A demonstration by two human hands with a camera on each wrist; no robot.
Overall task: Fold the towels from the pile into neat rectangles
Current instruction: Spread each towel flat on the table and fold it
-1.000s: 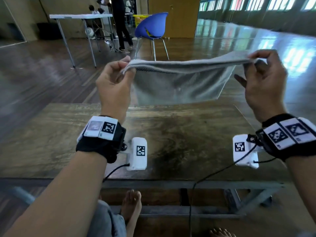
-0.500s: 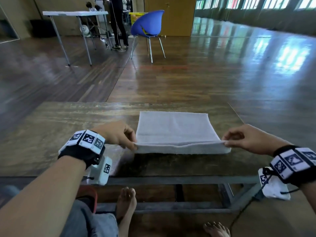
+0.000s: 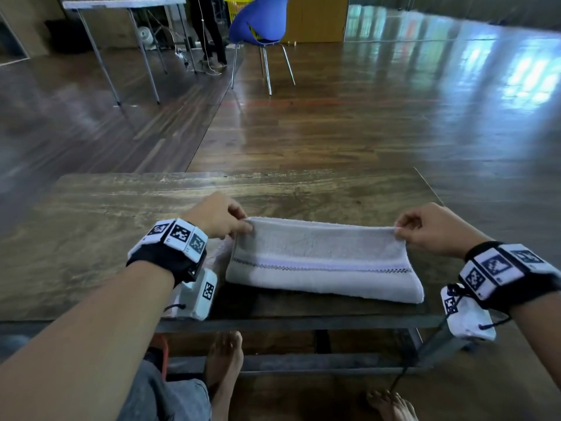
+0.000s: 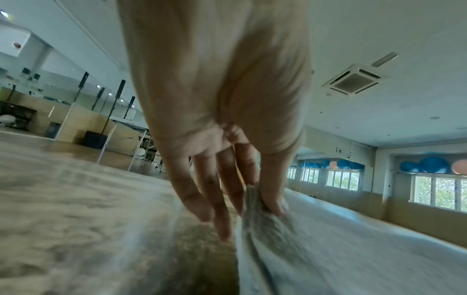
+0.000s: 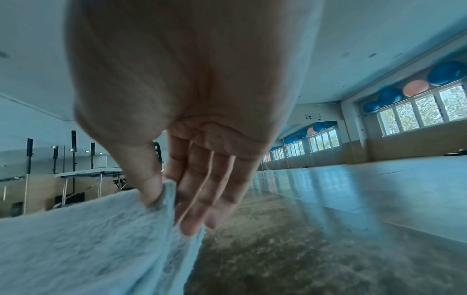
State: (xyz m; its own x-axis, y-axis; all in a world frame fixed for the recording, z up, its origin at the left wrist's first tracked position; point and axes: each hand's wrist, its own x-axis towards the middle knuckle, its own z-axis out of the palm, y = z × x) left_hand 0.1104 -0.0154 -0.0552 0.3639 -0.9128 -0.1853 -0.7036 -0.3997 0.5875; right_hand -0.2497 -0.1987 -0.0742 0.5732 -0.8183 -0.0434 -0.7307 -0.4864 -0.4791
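A pale grey towel (image 3: 321, 262) with a thin dark stripe lies folded into a long band on the wooden table (image 3: 121, 214), near its front edge. My left hand (image 3: 221, 218) pinches the towel's far left corner between thumb and fingers. My right hand (image 3: 425, 226) pinches the far right corner the same way. Both corners are lifted a little, so the top layer slopes up toward the far side. The left wrist view shows the towel (image 4: 267, 223) nipped under my thumb, and the right wrist view shows its corner (image 5: 166, 191) held likewise. No pile of towels is in view.
The table's right edge (image 3: 431, 186) lies just beyond my right hand. A blue chair (image 3: 261, 25), a white folding table (image 3: 121, 4) and a standing person's legs (image 3: 209, 28) are far off on the wooden floor. My bare feet (image 3: 224, 363) show under the table.
The towel went from hanging in the air between my hands to lying on the table. I then carried its near edge over toward the far side, making a narrower band.
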